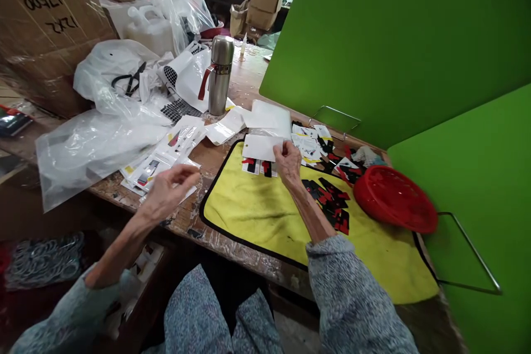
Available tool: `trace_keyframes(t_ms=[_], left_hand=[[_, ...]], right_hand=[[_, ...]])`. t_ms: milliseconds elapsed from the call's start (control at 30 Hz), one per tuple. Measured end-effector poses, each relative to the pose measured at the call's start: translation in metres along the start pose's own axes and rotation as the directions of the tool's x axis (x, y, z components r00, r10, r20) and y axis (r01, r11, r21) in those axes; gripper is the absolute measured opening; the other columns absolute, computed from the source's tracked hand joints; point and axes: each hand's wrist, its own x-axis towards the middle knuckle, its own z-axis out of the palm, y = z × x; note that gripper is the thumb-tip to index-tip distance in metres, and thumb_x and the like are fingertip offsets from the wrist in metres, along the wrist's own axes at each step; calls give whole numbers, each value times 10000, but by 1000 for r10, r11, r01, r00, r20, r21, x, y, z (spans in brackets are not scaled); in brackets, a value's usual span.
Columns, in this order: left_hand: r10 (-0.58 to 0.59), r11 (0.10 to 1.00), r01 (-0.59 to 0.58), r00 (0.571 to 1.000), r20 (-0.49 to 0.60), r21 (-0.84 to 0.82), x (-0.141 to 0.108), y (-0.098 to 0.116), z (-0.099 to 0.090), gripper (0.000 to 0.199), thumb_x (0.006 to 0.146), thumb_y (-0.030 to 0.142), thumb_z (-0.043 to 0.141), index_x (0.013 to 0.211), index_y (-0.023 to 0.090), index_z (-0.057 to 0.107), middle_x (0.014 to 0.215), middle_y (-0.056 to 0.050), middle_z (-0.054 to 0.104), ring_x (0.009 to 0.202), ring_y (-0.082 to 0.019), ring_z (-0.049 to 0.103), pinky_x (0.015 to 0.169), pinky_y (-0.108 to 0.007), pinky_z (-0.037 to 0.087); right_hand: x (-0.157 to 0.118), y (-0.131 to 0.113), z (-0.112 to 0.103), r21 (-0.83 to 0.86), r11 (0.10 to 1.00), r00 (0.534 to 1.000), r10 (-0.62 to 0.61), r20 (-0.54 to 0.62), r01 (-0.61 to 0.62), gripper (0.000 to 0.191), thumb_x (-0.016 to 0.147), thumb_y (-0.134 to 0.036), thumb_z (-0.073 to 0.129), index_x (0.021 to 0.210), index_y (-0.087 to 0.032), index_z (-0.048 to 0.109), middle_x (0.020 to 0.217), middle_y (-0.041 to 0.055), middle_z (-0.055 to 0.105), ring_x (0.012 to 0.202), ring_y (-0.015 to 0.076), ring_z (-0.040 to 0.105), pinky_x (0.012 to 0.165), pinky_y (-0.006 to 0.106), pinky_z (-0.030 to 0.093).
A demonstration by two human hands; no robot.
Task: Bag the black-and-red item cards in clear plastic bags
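My right hand [288,163] pinches the right edge of a white card or small flat packet [262,147] above the yellow mat. Just below it lie two small cards [260,167] bearing black and red pieces. My left hand [172,188] hovers by the table's front edge, thumb and fingertips drawn together; anything between them is too small to make out. Under and behind it spreads a pile of clear-bagged cards [160,160]. Several loose black and red pieces [331,204] lie on the yellow mat [257,215], right of my right forearm.
A steel flask [220,74] stands behind the bagged cards. Plastic sheeting [97,135], black scissors [129,80] and a cardboard box [50,33] are at left. A red basket [394,199] sits at right against green panels [394,38]. White sheets [269,116] lie behind the mat.
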Motion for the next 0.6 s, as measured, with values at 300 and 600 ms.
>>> trace_keyframes(t_ms=[300, 600], left_hand=[[-271, 625, 443, 895, 354, -643, -33, -2, 90, 490, 606, 451, 815, 957, 156, 643, 851, -53, 706, 717, -162, 637, 659, -257, 499], [-167, 940, 312, 777, 607, -141, -69, -22, 66, 311, 819, 401, 601, 991, 159, 693, 783, 7, 666, 622, -108, 542, 559, -195, 385]], right_hand=[[-178, -51, -41, -20, 750, 738, -646, 195, 661, 181, 954, -153, 469, 943, -223, 635, 864, 63, 651, 855, 224, 537, 824, 402, 377], [-174, -30, -79, 387, 917, 804, -156, 573, -98, 223, 903, -368, 533, 992, -189, 632, 897, 44, 631, 804, 187, 561, 733, 319, 441]])
